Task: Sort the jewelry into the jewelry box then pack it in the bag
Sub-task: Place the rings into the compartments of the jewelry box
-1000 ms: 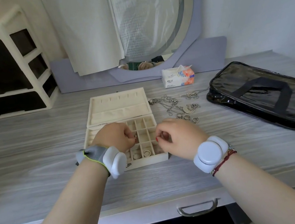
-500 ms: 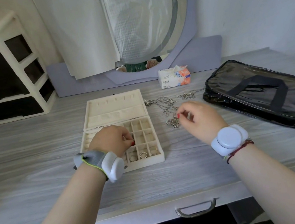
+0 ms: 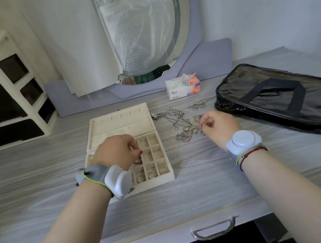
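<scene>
Moved since half a second ago: right hand point(image 3: 218, 125) has gone further right of the jewelry box point(image 3: 171, 174), uncovering the loose rings point(image 3: 186, 135). I log the left hand point(image 3: 118, 152) unchanged over the box.

- Jewelry box: open, with its lid laid flat behind the gridded tray.
- Left hand: above the tray, fingers curled down, tips meeting a ring point(image 3: 138, 161) in a middle compartment. I cannot tell whether it is gripped or lying loose.
- Right hand: right of the box, just beside the loose rings, with thumb and forefinger curled close together. I cannot tell whether they hold anything.
- Sorted rings point(image 3: 152, 174): three in the box's front row, one per compartment.
- Necklace chains point(image 3: 175, 115): tangled, right of the lid and behind the loose rings.
- Black bag point(image 3: 279, 96): flat, far right of the box.
- Tissue pack point(image 3: 183, 86): behind the box, to the right.
- Drawer unit point(image 3: 5, 91): far left of the box.
</scene>
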Motion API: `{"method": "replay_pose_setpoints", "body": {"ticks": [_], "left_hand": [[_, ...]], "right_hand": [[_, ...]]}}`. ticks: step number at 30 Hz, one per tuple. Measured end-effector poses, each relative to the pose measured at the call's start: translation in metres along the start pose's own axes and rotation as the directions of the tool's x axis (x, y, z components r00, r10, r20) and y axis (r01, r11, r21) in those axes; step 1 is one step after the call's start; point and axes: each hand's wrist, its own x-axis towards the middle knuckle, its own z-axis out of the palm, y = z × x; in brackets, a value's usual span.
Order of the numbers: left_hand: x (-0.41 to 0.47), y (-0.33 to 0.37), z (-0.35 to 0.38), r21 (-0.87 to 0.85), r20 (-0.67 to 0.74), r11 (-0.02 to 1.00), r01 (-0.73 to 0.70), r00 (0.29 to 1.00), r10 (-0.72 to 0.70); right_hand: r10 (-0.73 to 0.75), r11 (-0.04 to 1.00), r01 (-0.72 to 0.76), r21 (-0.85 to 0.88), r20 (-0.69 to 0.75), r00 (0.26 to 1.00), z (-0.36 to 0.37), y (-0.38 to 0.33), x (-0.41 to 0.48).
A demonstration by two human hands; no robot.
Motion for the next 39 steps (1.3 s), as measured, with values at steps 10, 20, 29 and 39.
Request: {"method": "replay_pose_setpoints", "body": {"ticks": [10,20,29,39], "left_hand": [[0.03,0.061,0.02,-0.094,0.018,0.954,-0.284,0.958,0.287],[0.075,0.11,0.053,0.003,0.052,0.91,-0.414,0.909,0.414],[0.092,0.108,0.061,0.089,0.12,0.912,-0.4,0.913,0.389],[0.091,0.103,0.064,0.081,0.081,0.911,-0.405,0.913,0.399]], "right_hand": [[-0.032,0.996,0.028,-0.079,-0.05,0.998,0.004,0.011,0.001],[0.075,0.995,-0.078,0.059,0.062,0.995,0.0,0.018,0.003],[-0.025,0.998,0.031,-0.045,0.125,0.992,0.0,0.017,0.002],[-0.021,0.994,0.038,-0.107,0.16,0.987,-0.006,0.006,-0.003]]}}
